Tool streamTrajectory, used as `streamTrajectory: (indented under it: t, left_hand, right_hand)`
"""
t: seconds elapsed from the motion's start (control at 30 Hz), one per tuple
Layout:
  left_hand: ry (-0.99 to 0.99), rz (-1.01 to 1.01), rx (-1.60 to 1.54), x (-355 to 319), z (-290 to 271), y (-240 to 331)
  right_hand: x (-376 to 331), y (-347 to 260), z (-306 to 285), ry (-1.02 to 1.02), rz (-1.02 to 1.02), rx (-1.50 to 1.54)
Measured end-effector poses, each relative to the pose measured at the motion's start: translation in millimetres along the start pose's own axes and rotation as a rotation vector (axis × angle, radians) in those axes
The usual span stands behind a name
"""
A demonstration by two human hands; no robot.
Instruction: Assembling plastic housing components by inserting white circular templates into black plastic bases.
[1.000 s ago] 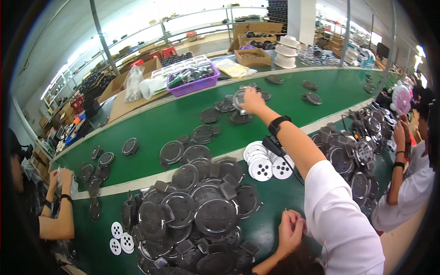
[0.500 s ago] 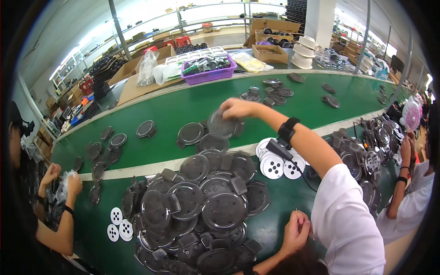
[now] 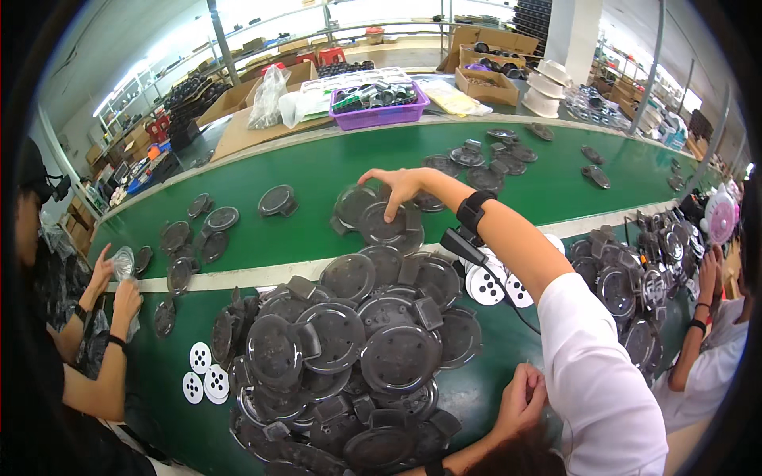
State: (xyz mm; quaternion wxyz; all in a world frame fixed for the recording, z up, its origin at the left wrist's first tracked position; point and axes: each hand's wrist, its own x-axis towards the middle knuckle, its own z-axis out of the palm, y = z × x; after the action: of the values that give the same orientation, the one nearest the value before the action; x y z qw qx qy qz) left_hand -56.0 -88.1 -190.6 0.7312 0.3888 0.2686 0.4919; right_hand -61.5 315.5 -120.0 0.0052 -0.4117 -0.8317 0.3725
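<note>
My right hand (image 3: 397, 190) reaches over the green conveyor belt, its fingers spread above a smoky clear round plastic cover (image 3: 384, 222). The thumb overlaps the cover in view; whether it touches cannot be told. Another similar cover (image 3: 355, 206) lies partly under it. My left hand (image 3: 521, 397) is low on the right with fingers pressed together; what they hold, if anything, is hidden. Left of it rises a large heap of smoky round covers with square tabs (image 3: 401, 359).
White discs with holes (image 3: 486, 285) lie under a black cabled device (image 3: 463, 246); more discs (image 3: 216, 382) lie left of the heap. Covers are scattered along the belt (image 3: 309, 170). A purple basket (image 3: 379, 117) stands beyond. People work at left (image 3: 103, 270) and right (image 3: 706, 285).
My right hand has let go of the round cover, which now rests on the belt overlapping another. Its fingers have spread. The whole view has shifted slightly.
</note>
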Motion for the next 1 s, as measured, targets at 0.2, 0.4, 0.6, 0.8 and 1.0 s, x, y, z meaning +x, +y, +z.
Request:
streamTrajectory:
  t: [0.2,0.4,0.6,0.8,1.0]
  left_hand:
    - [-0.009,0.028,-0.016,1.0,-0.8,-3.0]
    - [-0.035,-0.025,-0.007,1.1,1.6,9.3]
    - [-0.023,0.036,0.000,0.2,3.0,1.5]
    - [-0.132,0.068,0.011,3.2,-5.2,-1.7]
    - [-0.127,0.066,0.032,3.8,1.9,10.6]
  right_hand:
    - [-10.5,-13.1,-9.6,-0.070,0.100,0.176]
    - [-14.2,20.5,0.1,0.172,-0.069,0.309]
    - [-52.6,28.0,-26.6,0.620,-0.062,0.473]
    - [-157.5,-11.8,-85.4,0.777,-0.023,0.428]
    - [-345.9,-64.1,-136.7,0.888,0.025,0.364]
